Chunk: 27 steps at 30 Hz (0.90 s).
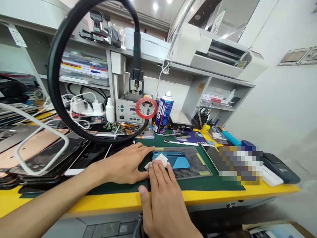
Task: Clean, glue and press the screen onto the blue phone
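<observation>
Two bare hands, both palm down: right hand (163,195), fingers straight and close-set, thumb apart, fingertips on white wipe (161,158). Left hand (126,162), thumb and forefinger spread at panel's left end, contact unclear. Blue phone panel (182,161), flat beneath wipe, on grey gridded mat (189,174).

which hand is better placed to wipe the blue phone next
The right hand, I'd judge: its fingers lie over the white wipe on the blue phone. The left hand is spread by the phone's left end, probably better suited to steadying.
</observation>
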### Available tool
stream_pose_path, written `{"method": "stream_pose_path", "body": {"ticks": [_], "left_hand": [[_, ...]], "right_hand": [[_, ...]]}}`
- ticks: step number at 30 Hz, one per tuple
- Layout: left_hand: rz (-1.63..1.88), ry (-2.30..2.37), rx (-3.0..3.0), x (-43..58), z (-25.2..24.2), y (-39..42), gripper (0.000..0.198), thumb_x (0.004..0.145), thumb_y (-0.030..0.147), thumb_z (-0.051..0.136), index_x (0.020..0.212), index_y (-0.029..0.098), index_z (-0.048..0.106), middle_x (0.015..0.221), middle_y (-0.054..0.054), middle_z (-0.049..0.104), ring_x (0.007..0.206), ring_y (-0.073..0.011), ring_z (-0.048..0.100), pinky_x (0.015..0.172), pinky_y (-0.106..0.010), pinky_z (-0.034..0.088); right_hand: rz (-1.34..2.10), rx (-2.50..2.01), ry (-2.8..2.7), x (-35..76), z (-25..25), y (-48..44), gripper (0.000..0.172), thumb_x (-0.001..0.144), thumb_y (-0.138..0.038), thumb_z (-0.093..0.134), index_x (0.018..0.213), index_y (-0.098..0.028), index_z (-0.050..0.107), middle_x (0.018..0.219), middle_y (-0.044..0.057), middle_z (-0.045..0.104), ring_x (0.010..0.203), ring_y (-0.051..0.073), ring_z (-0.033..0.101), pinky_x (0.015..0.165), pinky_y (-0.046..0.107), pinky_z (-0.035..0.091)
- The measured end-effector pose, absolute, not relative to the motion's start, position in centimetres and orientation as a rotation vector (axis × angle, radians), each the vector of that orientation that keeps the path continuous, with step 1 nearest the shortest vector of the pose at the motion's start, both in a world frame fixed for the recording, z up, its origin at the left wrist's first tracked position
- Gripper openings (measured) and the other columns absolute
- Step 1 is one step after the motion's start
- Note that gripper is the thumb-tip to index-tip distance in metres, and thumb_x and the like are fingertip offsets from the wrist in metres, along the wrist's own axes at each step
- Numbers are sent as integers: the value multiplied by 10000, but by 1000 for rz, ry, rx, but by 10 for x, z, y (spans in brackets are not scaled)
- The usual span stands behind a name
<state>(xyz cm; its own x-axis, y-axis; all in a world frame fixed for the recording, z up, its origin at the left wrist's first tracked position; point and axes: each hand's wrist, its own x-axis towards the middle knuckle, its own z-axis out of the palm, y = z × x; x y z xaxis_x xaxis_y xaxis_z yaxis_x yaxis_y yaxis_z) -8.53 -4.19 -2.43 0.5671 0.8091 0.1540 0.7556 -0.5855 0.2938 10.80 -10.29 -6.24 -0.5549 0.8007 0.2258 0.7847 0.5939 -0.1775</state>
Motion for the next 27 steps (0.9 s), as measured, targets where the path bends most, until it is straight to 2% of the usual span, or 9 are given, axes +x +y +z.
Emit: {"method": "stream_pose_path", "body": {"ticks": [4,11,15,19,27], "left_hand": [[440,1340,2597,-85,-26,-42,723,867,534,585,1493,208,424,1304,-129,608,1211,-303,564,1025,-389,459],[407,1341,2615,-83,-25,-43,739,879,559,568,1511,215,399,1304,-119,616,1212,-295,567,1032,-374,447],[435,1354,2620,-83,-27,-43,735,884,577,559,1519,251,387,1326,-114,616,1209,-300,578,995,-376,467],[434,1357,2621,-83,-27,-43,733,884,590,552,1510,236,407,1292,-123,630,1184,-304,588,990,-390,475],[337,1398,2643,-79,-23,-44,733,904,565,524,1514,182,390,1323,-156,601,1240,-318,547,1036,-414,457]], "right_hand": [[-53,-1327,-2517,124,-67,-100,607,1038,-424,277,1500,-55,413,1579,118,296,1481,343,254,1216,558,244],[-396,-1465,-2369,184,-85,-86,590,1018,-406,375,1455,-23,479,1548,155,389,1457,336,331,1167,527,361],[-378,-1472,-2386,198,-81,-73,575,1033,-418,350,1463,-57,477,1538,151,423,1443,303,369,1161,480,384],[-307,-1511,-2416,193,-71,-54,604,1035,-441,322,1454,-35,480,1519,184,442,1424,313,400,1165,494,371],[-228,-1583,-2472,162,-59,-35,666,1026,-460,322,1484,13,417,1543,223,382,1463,372,296,1195,523,274]]}}
